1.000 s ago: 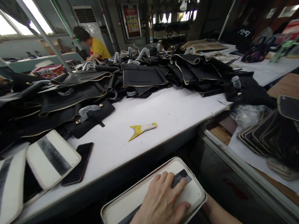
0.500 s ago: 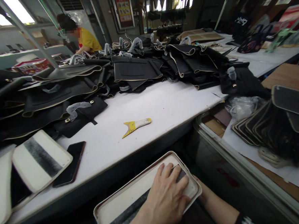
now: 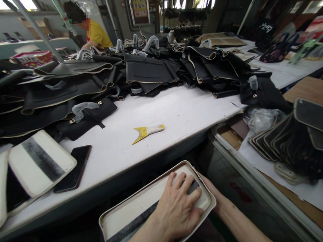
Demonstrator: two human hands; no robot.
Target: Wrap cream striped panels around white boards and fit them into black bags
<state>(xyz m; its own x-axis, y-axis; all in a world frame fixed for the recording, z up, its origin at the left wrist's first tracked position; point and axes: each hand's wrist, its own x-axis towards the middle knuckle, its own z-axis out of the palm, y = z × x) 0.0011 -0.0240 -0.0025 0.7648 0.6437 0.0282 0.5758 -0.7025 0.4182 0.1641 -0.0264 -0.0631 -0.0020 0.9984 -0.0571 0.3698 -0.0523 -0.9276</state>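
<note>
A white padded panel [image 3: 129,214] with a dark felt stripe lies in front of me, below the table edge. My left hand [image 3: 179,207] rests flat on its right end with the fingers spread, covering the stripe. My right hand [image 3: 209,185] reaches in from the right and grips that same end at the rim. Its fingers are mostly hidden under the panel, and the forearm runs off to the lower right.
The white table [image 3: 177,112] carries a yellow-tipped scraper [image 3: 147,131], a black phone [image 3: 73,169], two more white panels [image 3: 40,161] at the left and heaps of black leather pieces [image 3: 147,70]. A stack of dark mats [image 3: 291,138] lies to the right. A person in yellow [image 3: 97,31] works at the back.
The panel has shifted a little left and upward. My left hand stays flat on it, and my right hand and forearm have come further into view at its right end.
</note>
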